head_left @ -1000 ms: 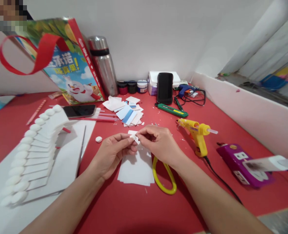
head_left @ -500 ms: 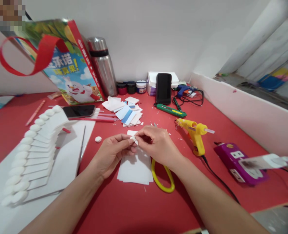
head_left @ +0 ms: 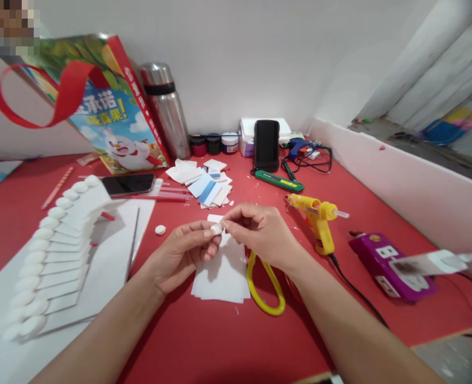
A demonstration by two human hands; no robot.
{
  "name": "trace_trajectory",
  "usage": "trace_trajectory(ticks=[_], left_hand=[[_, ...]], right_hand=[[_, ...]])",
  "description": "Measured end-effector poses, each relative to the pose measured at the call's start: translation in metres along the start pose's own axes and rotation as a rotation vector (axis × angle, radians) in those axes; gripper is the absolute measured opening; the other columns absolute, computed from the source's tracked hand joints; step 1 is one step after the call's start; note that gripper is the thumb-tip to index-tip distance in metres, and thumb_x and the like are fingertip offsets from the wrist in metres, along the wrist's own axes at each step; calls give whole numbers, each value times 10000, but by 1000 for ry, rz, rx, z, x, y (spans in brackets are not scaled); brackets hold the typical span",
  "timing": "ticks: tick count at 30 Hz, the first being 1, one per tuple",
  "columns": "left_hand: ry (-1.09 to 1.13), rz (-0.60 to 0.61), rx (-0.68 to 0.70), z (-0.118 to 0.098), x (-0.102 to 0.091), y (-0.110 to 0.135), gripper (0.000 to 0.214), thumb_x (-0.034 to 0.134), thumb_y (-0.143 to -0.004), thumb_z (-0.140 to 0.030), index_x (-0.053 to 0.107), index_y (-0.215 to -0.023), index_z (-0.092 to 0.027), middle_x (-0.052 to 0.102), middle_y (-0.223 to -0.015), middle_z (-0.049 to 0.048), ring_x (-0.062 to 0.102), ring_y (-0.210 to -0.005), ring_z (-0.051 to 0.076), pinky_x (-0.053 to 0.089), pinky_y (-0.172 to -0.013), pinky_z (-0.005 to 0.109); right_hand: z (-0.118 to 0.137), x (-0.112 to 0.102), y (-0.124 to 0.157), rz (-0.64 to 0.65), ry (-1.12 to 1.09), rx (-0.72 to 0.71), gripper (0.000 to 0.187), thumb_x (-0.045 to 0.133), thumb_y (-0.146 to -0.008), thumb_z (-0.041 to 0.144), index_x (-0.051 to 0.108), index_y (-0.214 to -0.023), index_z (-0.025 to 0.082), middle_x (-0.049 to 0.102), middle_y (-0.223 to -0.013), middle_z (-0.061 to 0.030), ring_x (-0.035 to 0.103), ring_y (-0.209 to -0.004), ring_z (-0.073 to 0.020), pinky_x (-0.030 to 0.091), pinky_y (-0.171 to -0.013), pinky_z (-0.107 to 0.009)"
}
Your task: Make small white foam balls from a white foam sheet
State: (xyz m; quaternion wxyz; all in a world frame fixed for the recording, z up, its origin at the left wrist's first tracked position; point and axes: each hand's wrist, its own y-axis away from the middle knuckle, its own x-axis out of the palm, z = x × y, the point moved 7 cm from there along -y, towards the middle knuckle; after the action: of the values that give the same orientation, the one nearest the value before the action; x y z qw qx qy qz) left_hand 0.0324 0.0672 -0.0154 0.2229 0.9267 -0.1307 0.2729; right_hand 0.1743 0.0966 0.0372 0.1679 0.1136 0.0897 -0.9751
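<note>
Left hand (head_left: 180,250): thumb and fingers closed on a small white disc (head_left: 216,230), held above the table (head_left: 204,341), midway between its left and right sides.
Right hand (head_left: 262,232): thumb and forefinger in a narrow pinch on the disc's right rim; any separate scrap between them cannot be told.
Beneath the hands: white sheets (head_left: 220,285), overlapping; yellow handle (head_left: 265,288) just right of them.
Toward the left edge: white stepped structure (head_left: 62,258), its outer side lined with a row of similar discs (head_left: 37,256), seemingly finished, without visible gaps.
Outstanding, by appearance: the held disc, attached to nothing visible; one loose disc (head_left: 160,230), left of the sheets.
Toward the back edge: cut card pieces (head_left: 207,184), heaped, apparently unused; green cutter (head_left: 279,181).
Toward the right edge: yellow glue gun (head_left: 319,224), lying down, untouched.
</note>
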Motion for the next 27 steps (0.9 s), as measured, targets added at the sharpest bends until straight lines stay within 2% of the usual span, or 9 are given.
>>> trace_trajectory(ticks=[3,5,8,11,14,17,19,24,27], left_hand=[[-31,-19,69,-4,0,1,115,799,-784,-177,743,-859,-111,696,-772,26,625,-597,58,511,-557,132],[-66,-45,114,-7,0,2,129,815,-772,-184,740,-862,-129,710,-793,27,656,-639,79,540,-612,158],[-145,-90,188,-10,-1,5,163,836,-753,-199,734,-865,-138,724,-803,36,688,-687,106,562,-683,197],[-262,-117,274,-13,0,8,182,839,-749,-199,723,-879,-142,724,-811,38,684,-687,113,563,-696,218],[-406,-108,390,-18,7,13,173,828,-753,-186,723,-887,-157,722,-861,46,686,-738,138,570,-726,250],[-543,-106,528,-24,16,20,154,815,-750,-159,741,-885,-159,718,-925,67,678,-821,163,561,-771,261],[-585,-117,579,-27,19,23,159,811,-748,-145,746,-892,-161,718,-943,70,672,-840,163,551,-788,254],[-426,-153,477,-24,13,20,186,834,-742,-170,721,-890,-168,732,-855,39,699,-752,147,570,-756,251],[-224,-127,350,-18,10,16,181,841,-744,-191,736,-888,-160,750,-808,37,708,-708,138,585,-734,247]], right_hand=[[18,-18,8,-116,256,-23,132,585,-909,225,673,-835,160,669,-716,5,574,-612,-96,420,-582,-214],[33,-26,21,-146,620,28,152,553,-931,222,655,-832,167,658,-679,-5,574,-588,-120,382,-559,-245],[39,-22,48,39,1166,196,148,552,-928,224,671,-979,152,638,-619,-46,584,-530,-192,273,-484,-296],[27,-12,73,186,1357,248,160,606,-881,217,678,-1006,148,688,-744,-119,633,-577,-225,292,-472,-308],[11,-5,83,164,1447,236,229,626,-828,189,681,-1042,129,688,-835,-177,655,-630,-251,364,-493,-311],[1,-3,81,116,1465,261,417,619,-802,224,633,-1188,69,680,-838,-198,667,-637,-280,402,-506,-327],[-3,-6,76,101,1422,319,412,581,-821,245,614,-1183,52,685,-832,-201,684,-646,-288,391,-502,-324],[-11,-33,77,64,1229,493,248,517,-868,219,595,-1078,113,703,-718,-136,707,-663,-303,343,-506,-316],[-15,-50,86,-20,980,450,303,539,-872,207,546,-1168,143,701,-728,-92,695,-659,-274,386,-523,-309]])
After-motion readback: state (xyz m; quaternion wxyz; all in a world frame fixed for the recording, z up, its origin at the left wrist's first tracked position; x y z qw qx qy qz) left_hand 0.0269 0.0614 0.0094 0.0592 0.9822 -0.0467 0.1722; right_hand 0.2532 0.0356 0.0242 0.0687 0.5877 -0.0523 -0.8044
